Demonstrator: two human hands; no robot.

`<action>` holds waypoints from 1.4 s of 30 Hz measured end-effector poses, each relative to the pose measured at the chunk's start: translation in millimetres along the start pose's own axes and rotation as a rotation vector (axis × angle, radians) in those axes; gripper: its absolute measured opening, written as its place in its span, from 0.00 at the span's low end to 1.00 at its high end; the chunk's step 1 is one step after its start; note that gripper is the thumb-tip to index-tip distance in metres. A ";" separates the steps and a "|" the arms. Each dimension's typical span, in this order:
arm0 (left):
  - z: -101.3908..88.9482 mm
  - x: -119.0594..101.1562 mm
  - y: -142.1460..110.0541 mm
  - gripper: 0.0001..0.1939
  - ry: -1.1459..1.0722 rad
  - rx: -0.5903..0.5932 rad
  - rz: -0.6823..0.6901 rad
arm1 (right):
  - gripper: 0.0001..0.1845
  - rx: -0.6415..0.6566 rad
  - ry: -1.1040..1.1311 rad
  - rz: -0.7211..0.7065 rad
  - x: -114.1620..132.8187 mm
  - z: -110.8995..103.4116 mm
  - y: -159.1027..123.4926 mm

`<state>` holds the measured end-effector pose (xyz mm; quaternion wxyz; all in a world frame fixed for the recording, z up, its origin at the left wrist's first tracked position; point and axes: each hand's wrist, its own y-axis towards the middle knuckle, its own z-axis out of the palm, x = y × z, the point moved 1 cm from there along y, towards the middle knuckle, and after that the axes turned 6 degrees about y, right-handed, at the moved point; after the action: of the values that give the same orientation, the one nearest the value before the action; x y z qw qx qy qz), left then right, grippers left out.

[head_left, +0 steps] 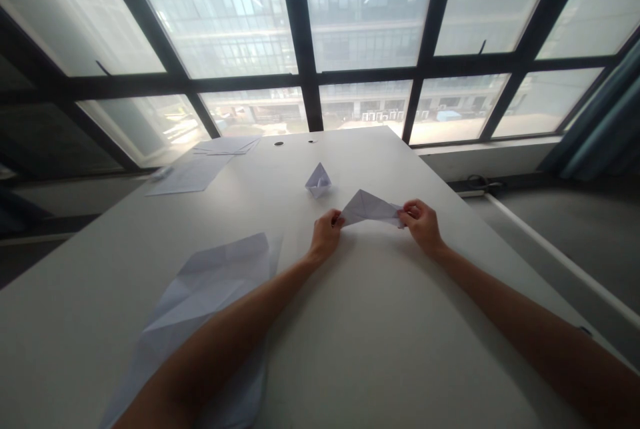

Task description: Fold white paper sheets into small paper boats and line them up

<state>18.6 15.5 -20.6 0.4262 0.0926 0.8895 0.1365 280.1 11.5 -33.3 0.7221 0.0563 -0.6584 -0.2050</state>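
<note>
I am observing the left hand (326, 234) and right hand (423, 225): fingers are clamping opposite ends of a peaked, folded white paper (367, 207), right of centre, partly hiding them. The left forearm (245, 315) is partly covering a creased white paper sheet (215, 275), lower left.

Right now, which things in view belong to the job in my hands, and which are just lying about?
In the job:
- folded paper, held by left hand and right hand

Apparently just lying about:
- paper boat
- creased sheet
- loose papers
</note>
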 end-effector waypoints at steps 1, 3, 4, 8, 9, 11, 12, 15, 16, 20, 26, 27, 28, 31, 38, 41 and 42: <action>0.5 1.2 0.4 0.07 -0.011 -0.002 -0.004 | 0.10 0.003 -0.009 -0.032 0.2 0.1 -0.2; 1.4 3.8 1.3 0.07 -0.031 -0.009 -0.011 | 0.07 0.016 -0.021 -0.072 2.3 0.7 -1.6; 1.6 4.8 1.7 0.07 -0.039 -0.012 -0.013 | 0.08 0.036 -0.020 -0.081 4.2 1.2 -2.7; 0.8 6.3 2.8 0.07 -0.060 -0.025 -0.029 | 0.14 0.183 -0.014 -0.118 13.7 2.7 -8.1; 0.4 6.1 3.0 0.07 -0.059 -0.029 -0.032 | 0.16 0.229 -0.026 -0.135 15.4 3.1 -9.2; -0.4 5.6 3.3 0.07 -0.057 -0.039 -0.038 | 0.19 0.306 -0.051 -0.163 17.1 4.0 -10.7; -0.6 5.3 3.3 0.07 -0.056 -0.042 -0.040 | 0.20 0.326 -0.064 -0.175 17.2 4.6 -11.1; -0.2 4.8 2.9 0.07 -0.057 -0.042 -0.030 | 0.19 0.292 -0.131 -0.196 16.2 5.7 -11.0; 0.2 4.6 2.5 0.07 -0.059 -0.038 -0.022 | 0.17 0.259 -0.160 -0.192 16.1 5.6 -10.7; 2.2 3.3 0.1 0.07 -0.052 -0.017 0.014 | 0.18 0.144 -0.228 -0.149 17.6 4.0 -8.9; 3.9 2.5 -0.8 0.06 -0.037 -0.004 0.043 | 0.17 0.010 -0.053 -0.108 17.1 4.4 -6.4; 4.0 2.6 -0.6 0.06 -0.036 -0.002 0.046 | 0.19 -0.007 -0.019 -0.092 16.3 4.7 -5.9; 4.1 2.7 -0.4 0.06 -0.036 0.001 0.049 | 0.20 -0.024 0.004 -0.075 15.5 4.7 -5.4; 4.1 2.3 -0.2 0.06 -0.045 0.008 0.060 | 0.18 -0.067 0.028 -0.041 12.6 3.7 -3.7; 1.2 -0.8 -1.3 0.06 -0.056 -0.011 0.050 | 0.17 -0.005 -0.090 -0.047 8.7 2.0 -2.7; 0.6 -1.2 -1.2 0.06 -0.056 -0.017 0.059 | 0.15 0.023 -0.173 -0.134 10.1 2.0 -2.4; 0.6 -1.2 -1.1 0.06 -0.055 -0.017 0.064 | 0.15 0.024 -0.193 -0.152 10.3 1.8 -2.1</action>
<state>19.8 14.2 -20.4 0.4468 0.1214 0.8727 0.1550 278.3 6.1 -24.2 0.6371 0.0945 -0.7210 -0.2556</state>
